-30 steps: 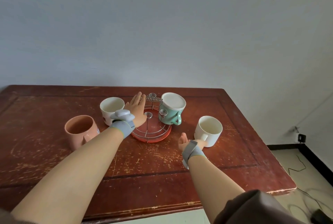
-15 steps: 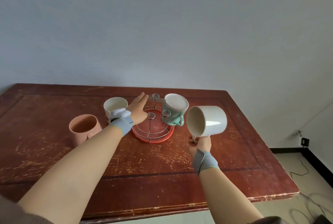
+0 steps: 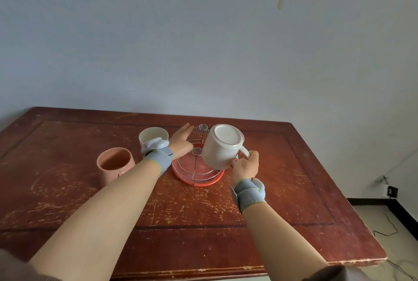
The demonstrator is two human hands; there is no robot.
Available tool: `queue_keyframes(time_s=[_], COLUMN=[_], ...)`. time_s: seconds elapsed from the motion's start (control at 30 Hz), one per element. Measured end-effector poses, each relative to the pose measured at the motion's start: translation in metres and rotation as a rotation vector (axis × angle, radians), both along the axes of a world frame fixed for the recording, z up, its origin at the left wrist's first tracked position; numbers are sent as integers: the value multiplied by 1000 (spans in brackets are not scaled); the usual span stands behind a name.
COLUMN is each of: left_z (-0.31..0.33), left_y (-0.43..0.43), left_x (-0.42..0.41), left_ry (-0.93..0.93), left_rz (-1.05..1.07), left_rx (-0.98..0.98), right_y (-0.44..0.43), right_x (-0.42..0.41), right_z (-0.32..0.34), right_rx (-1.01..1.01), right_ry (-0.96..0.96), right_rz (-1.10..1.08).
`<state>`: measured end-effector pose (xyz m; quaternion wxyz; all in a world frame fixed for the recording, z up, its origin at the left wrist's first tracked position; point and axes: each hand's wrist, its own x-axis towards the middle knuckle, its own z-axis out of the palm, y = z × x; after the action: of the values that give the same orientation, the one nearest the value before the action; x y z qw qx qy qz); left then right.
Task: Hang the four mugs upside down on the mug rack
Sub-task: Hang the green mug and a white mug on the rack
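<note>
A matte pink mug [image 3: 115, 164] and a glossy cream mug [image 3: 153, 137] stand upright on the scratched wooden table [image 3: 67, 190]. The left hand [image 3: 182, 143] rests flat, fingers extended, on the round wire mug rack [image 3: 196, 173]. The right hand [image 3: 245, 165] grips an inverted white mug [image 3: 222, 147] by its handle, above the rack.

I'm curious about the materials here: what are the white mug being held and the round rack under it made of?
The white mug looks like glazed ceramic: thick walls, soft sheen. The rack seems to be bright metal wire with coiled spring tips, set on a red tray, probably plastic, though that is less certain.
</note>
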<state>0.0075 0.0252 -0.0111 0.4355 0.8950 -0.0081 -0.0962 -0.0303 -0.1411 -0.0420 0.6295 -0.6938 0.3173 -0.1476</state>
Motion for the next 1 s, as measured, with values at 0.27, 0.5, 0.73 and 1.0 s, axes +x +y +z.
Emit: queue_keyframes(time_s=[0.27, 0.5, 0.73, 1.0], left_z=[1, 0, -3, -8], left_y=[5, 3, 6, 10], left_x=[-2, -3, 1, 4], left_ry=[15, 10, 7, 24], left_rz=[-44, -68, -79, -96], left_rx=[26, 4, -1, 15], right_y=[-1, -16, -10, -5], right_x=[4, 15, 11, 8], right_z=[0, 0, -10, -34], right_rx=[46, -41, -134, -49], right_ry=[53, 44, 105, 193], right_rz=[-25, -33, 16, 66])
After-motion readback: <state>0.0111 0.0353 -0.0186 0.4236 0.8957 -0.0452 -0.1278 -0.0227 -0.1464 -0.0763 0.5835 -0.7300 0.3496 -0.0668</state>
